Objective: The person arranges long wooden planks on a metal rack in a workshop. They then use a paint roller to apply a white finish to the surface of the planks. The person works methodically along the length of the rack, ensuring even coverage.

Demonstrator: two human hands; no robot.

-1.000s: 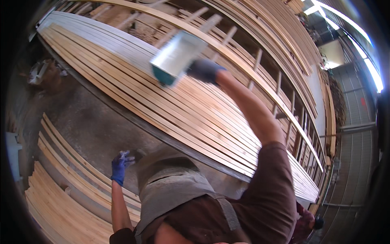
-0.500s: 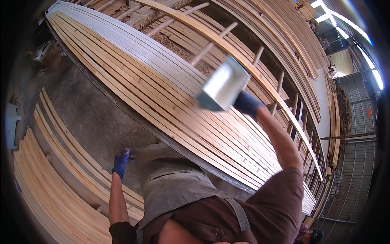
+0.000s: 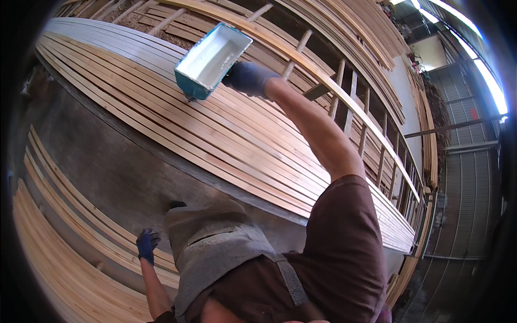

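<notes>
One open-topped rectangular trough (image 3: pixel 212 56), teal outside, white and smeared inside; located over the far rows of pale wooden strips (image 3: pixel 161 116), cannot tell whether touching. Held in the right hand (image 3: pixel 249 79), dark blue glove, fingers closed at the trough's right side, exact hold hidden; mouth turned upward, presumably to keep any contents from spilling. Strips long, narrow, straight-edged, laid lengthwise side by side on a bench (image 3: pixel 258 201), probably for one broad, flat face; far rows at left whitish, as if coated, near rows bare, honey-toned, visibly grained. One left hand (image 3: pixel 146 245), gloved likewise, fingers loosely curled, part-open, nothing visibly held; held low, perhaps for balance, near more bare timber slats (image 3: pixel 59 258). One grey cloth apron (image 3: pixel 226 253), creased and stained.
</notes>
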